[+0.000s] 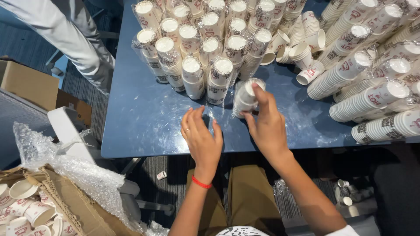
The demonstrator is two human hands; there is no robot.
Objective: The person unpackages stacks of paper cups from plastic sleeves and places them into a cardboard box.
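Right hand [266,124] grips wrapped cup stack [245,98]

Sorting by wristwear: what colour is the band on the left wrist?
Red band on the left hand; head view.

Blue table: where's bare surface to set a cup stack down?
Free: the near-left of the blue table, between its front edge and the wrapped upright stacks, left of the left hand. A smaller patch lies right of the right hand, before the lying stacks. The back is crowded.
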